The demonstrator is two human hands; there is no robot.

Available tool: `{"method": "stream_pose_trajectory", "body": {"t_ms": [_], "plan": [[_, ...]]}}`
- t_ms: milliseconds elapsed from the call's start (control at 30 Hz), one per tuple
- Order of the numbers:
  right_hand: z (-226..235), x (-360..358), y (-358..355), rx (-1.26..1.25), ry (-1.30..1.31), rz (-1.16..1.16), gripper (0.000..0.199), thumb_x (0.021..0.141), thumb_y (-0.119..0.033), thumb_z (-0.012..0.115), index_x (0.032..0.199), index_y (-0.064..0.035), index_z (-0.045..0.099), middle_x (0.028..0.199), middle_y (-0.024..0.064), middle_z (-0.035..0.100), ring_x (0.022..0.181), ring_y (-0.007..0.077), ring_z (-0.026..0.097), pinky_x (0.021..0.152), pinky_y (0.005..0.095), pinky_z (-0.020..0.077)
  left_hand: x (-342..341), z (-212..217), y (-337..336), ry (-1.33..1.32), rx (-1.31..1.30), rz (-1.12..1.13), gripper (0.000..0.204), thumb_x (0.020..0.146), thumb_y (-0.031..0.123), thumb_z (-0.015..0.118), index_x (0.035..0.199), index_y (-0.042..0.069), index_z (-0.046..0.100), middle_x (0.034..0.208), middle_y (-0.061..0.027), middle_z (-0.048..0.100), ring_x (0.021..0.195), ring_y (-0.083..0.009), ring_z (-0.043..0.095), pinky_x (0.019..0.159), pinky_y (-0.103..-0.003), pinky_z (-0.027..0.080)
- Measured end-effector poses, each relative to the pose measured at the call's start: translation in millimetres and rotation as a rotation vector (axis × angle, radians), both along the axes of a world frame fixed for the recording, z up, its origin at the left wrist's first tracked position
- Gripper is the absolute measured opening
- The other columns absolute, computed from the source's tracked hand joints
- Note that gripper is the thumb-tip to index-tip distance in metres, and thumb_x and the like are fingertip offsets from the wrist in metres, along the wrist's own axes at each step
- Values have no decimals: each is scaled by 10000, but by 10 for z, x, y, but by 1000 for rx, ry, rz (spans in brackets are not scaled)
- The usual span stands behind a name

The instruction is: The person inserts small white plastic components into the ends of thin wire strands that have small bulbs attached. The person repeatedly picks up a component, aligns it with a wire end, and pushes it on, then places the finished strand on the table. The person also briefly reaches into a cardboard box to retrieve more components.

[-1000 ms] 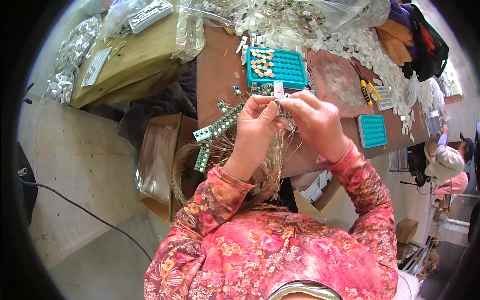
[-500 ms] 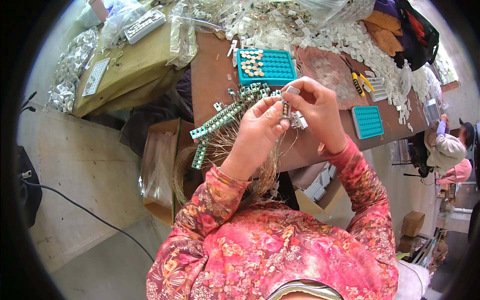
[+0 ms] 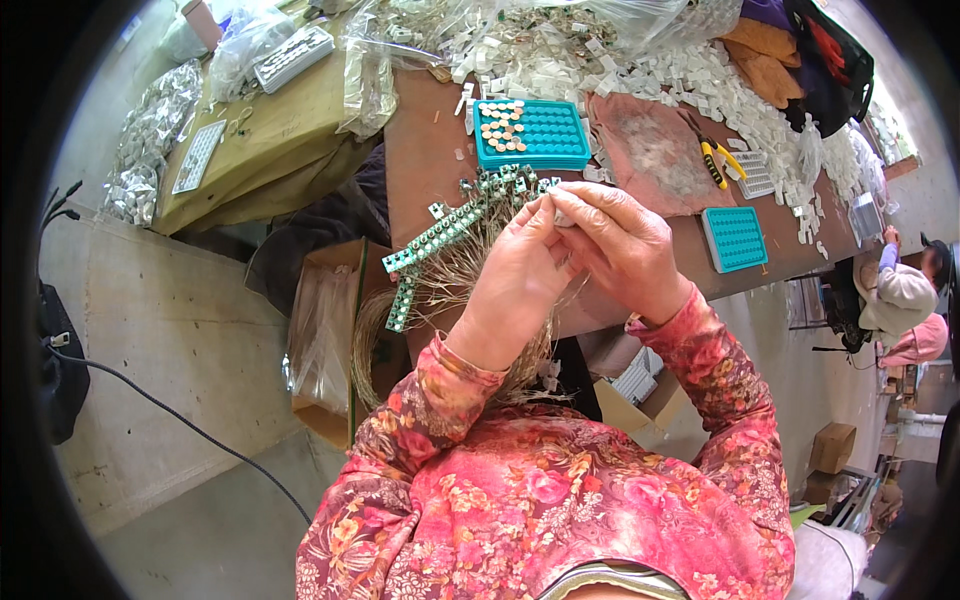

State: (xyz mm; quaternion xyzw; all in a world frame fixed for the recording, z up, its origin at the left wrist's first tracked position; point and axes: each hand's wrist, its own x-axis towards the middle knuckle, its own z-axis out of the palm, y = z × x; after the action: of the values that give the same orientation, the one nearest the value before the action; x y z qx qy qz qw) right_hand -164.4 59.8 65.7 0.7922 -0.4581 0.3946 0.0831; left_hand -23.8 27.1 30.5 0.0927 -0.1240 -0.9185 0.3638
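Note:
My left hand [image 3: 508,285] and my right hand [image 3: 625,255] meet above the table's near edge, their fingertips pinched together. Between them sits a small plastic battery case [image 3: 564,219], mostly covered by fingers; only a whitish bit shows. Just left of the hands lie strips of green circuit boards [image 3: 440,237], with a bundle of thin wires [image 3: 450,285] hanging from them over the table edge. Beyond my fingers stands a teal tray [image 3: 555,130], with several round button cells [image 3: 503,128] in its left part.
Farther right are a second teal tray [image 3: 736,240], yellow-handled pliers [image 3: 715,165] and a reddish cloth [image 3: 645,150]. White plastic pieces [image 3: 560,55] heap along the back. Below the table stand open cardboard boxes [image 3: 330,340]. Another person [image 3: 895,290] sits at far right.
My right fingers have closed down over the case that my left hand holds. The white cover in my right fingers and the cells inside the case are now hidden.

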Motion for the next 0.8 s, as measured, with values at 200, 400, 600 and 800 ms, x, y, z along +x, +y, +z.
{"method": "stream_pose_trajectory", "body": {"t_ms": [200,400,600,800], "plan": [[31,-118,7,36,51,33,353,722,-57,694,1071,-31,644,1003,121,646,886,287,655,769,368,555,3,-16,25,-84,32,-43,169,992,268,498,1089,132,530,1016,2,579,937,-119,575,841,-321,477],[45,-161,34,15,-20,62,333,726,-65,696,1054,-29,651,953,118,652,829,280,664,706,354,552,11,-130,37,86,138,-133,293,980,179,505,1241,46,484,1196,-93,553,1118,-216,539,998,-409,437],[15,-281,169,179,-202,-24,409,748,-109,716,1144,-53,633,1030,135,654,922,303,643,807,364,520,-30,-64,-19,36,34,-30,201,959,144,541,1146,71,524,1111,-117,599,1029,-226,592,893,-357,509],[-154,-1027,201,474,-232,-507,267,818,-142,668,1061,-34,668,1002,162,658,911,292,648,800,358,511,-70,-131,-213,-82,-163,109,126,940,72,553,1062,90,531,1038,-71,635,989,-235,645,786,-279,517]]}}
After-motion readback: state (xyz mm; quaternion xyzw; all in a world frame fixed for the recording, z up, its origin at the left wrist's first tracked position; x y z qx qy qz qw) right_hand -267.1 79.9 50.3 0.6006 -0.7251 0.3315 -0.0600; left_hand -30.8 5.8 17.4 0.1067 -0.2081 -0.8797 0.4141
